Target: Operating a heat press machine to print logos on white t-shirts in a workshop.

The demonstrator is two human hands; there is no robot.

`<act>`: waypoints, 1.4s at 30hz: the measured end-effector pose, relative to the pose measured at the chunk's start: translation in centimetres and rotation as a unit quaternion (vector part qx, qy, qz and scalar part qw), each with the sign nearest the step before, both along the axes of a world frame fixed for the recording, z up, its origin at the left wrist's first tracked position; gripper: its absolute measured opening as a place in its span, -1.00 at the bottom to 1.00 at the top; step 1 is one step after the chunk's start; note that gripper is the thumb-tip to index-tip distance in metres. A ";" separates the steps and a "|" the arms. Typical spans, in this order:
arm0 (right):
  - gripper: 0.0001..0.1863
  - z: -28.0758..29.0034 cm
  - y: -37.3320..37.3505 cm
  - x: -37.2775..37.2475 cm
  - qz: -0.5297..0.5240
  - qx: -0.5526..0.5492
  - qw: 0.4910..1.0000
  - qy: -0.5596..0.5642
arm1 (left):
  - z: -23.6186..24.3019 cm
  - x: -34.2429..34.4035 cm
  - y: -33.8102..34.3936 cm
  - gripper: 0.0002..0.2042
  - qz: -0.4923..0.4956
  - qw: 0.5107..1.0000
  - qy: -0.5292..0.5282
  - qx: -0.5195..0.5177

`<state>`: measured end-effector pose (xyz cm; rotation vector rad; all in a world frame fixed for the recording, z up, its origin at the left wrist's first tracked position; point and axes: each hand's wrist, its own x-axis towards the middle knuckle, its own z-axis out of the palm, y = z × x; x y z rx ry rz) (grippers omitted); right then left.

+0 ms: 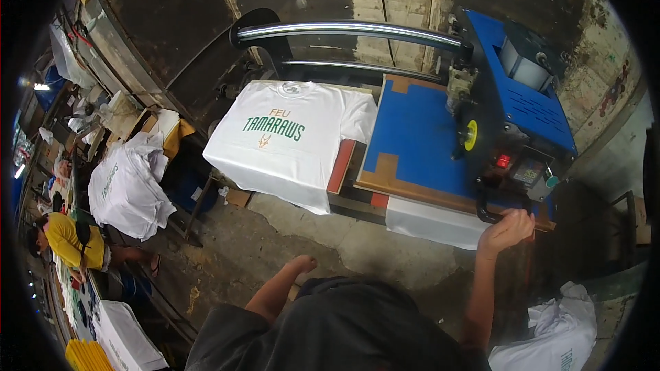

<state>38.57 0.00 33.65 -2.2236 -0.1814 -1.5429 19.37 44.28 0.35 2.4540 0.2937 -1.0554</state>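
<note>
Working the press (522, 106) seems the step in hand: the right hand (507, 231) curls its fingers around the handle (487, 215); the left hand (300, 265) is loosely fisted, seemingly empty. The shirt (309, 154) lies flat, left of the press; the next move likely calls for steady grip.

The blue press plate (405, 124) hides all but the front edge of the white cloth (433, 225); the right hand (507, 232) covers part of the black handle (487, 213); the left hand's (301, 265) finger positions are unclear. The lower edge crops the lower-right shirt pile (567, 326); clutter (65, 117) at far left is too small to identify.
</note>
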 end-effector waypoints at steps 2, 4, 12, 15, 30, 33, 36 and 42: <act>-0.63 -0.2 0.7 -0.1 -0.005 -0.007 1.000 0.000 | 1.4 2.6 -3.1 -0.59 -0.022 0.999 0.007 -0.049; -0.62 -0.5 1.5 -0.2 0.004 0.002 1.000 0.001 | 2.6 4.1 -5.8 -0.59 -0.092 0.991 -0.053 -0.085; -0.72 -1.1 6.8 -0.6 0.008 -0.006 1.000 -0.006 | 1.9 1.8 -8.2 -0.57 -0.116 0.987 -0.045 -0.101; -0.74 -0.9 8.9 -1.1 0.020 -0.027 0.999 0.030 | 0.7 -2.2 -5.9 -0.59 -0.073 0.995 0.008 -0.071; -0.81 0.0 21.0 -3.9 0.174 -0.114 0.975 0.071 | -1.2 -16.6 -5.8 -0.62 0.177 0.982 0.060 -0.008; -0.81 0.4 23.7 -4.4 0.199 -0.148 0.966 0.071 | -1.0 -18.2 -8.3 -0.63 0.164 0.986 0.043 -0.011; -0.80 0.9 26.4 -4.5 0.199 -0.202 0.956 0.076 | -0.6 -20.4 -9.2 -0.63 0.210 0.978 0.002 -0.016; -0.85 2.3 31.6 -4.6 0.286 -0.262 0.918 0.077 | 0.2 -24.2 -10.2 -0.63 0.343 0.939 0.011 -0.028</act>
